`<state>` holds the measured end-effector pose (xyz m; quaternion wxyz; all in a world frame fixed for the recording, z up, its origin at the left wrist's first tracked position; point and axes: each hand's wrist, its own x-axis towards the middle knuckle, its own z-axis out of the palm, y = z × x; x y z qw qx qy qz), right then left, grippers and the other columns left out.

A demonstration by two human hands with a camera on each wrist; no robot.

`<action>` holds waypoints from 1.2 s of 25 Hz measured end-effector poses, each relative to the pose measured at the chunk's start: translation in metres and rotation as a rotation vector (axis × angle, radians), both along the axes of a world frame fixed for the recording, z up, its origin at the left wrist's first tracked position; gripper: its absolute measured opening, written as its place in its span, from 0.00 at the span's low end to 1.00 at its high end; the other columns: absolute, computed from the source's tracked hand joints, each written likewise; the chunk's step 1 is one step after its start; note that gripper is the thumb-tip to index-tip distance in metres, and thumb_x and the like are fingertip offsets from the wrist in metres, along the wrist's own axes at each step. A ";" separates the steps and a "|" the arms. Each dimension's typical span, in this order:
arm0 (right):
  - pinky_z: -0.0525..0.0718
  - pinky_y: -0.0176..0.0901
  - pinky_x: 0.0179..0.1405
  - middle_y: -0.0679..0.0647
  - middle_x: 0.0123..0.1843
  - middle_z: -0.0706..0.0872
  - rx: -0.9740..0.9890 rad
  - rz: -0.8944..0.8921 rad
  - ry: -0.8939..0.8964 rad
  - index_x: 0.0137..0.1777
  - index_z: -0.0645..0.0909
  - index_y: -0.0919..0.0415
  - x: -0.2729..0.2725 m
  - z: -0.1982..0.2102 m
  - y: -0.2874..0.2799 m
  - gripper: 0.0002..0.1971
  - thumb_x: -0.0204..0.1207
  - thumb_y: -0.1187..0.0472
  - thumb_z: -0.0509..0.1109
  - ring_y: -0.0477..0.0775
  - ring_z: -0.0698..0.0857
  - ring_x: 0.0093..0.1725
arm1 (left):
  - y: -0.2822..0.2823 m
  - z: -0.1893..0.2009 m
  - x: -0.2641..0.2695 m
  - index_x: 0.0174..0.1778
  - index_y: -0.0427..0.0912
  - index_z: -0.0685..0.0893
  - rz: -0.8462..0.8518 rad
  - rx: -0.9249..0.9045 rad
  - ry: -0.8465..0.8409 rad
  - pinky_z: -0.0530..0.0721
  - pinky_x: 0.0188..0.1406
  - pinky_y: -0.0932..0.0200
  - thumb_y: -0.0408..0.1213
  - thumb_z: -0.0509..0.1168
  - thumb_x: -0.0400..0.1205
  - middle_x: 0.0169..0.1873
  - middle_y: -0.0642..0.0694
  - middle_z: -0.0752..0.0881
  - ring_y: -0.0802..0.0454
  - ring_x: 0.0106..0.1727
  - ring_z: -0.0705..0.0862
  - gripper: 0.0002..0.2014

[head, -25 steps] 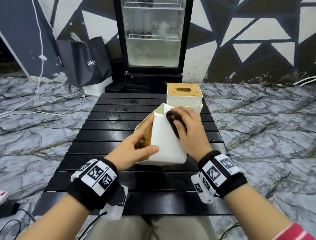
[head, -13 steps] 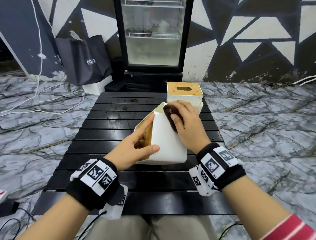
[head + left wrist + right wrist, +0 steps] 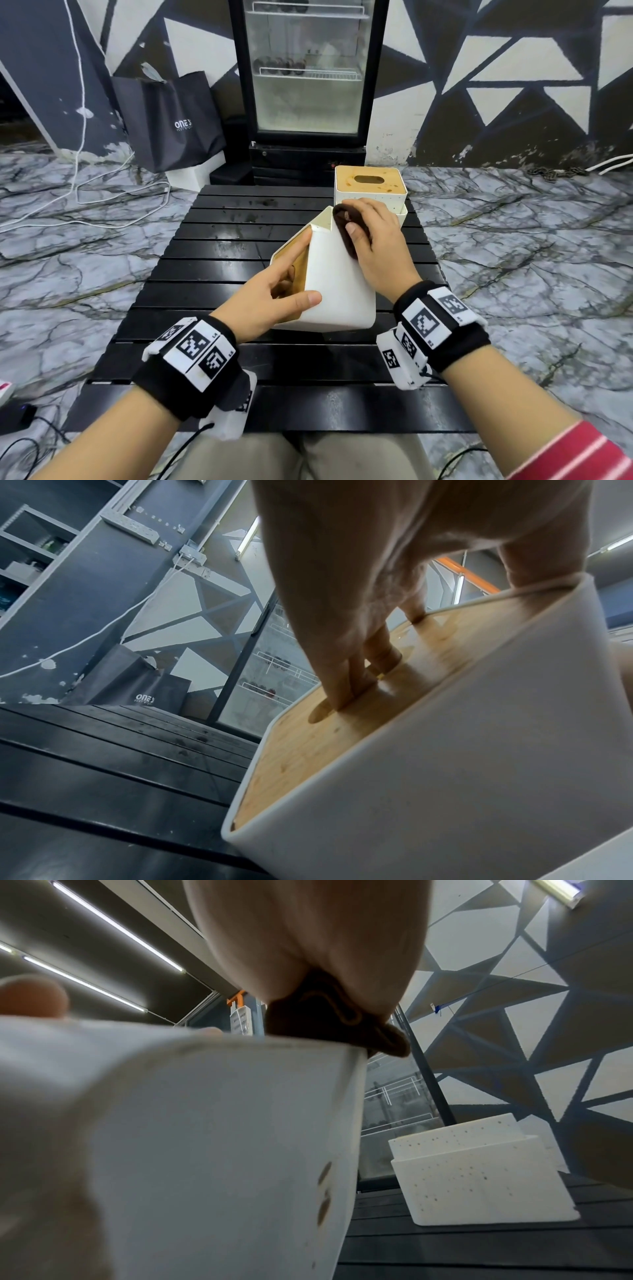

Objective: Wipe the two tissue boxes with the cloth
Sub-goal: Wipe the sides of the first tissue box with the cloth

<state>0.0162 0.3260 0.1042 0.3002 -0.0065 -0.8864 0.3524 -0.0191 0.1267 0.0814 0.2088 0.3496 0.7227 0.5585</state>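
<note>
A white tissue box [image 3: 334, 284] with a wooden lid lies tipped on its side on the black slatted table [image 3: 212, 246], lid facing left. My left hand [image 3: 281, 291] grips it: thumb on the white side, fingers [image 3: 346, 685] hooked into the lid's slot, index finger along the lid's edge. My right hand [image 3: 373, 240] presses a dark brown cloth [image 3: 346, 229] against the box's upper far end; the cloth [image 3: 329, 1020] bunches under the palm. The second tissue box [image 3: 370, 188], white with brown specks, stands upright just behind; its speckled side [image 3: 479, 1172] shows in the right wrist view.
A glass-door fridge [image 3: 308, 78] stands beyond the table's far edge, a dark shopping bag [image 3: 171, 120] to its left. White cables [image 3: 85, 192] lie on the marble floor at left. My lap is at the table's near edge.
My right hand has slid the cloth up the tipped box's side towards its far top corner. My left hand keeps the same hold and the box has not shifted.
</note>
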 end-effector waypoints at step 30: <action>0.56 0.25 0.70 0.52 0.66 0.76 0.045 0.048 0.070 0.68 0.73 0.56 0.055 -0.033 -0.057 0.19 0.78 0.57 0.55 0.47 0.65 0.66 | -0.003 -0.004 -0.001 0.71 0.83 0.54 -0.012 0.054 0.015 0.78 0.63 0.62 0.63 0.71 0.67 0.63 0.45 0.82 0.48 0.59 0.81 0.41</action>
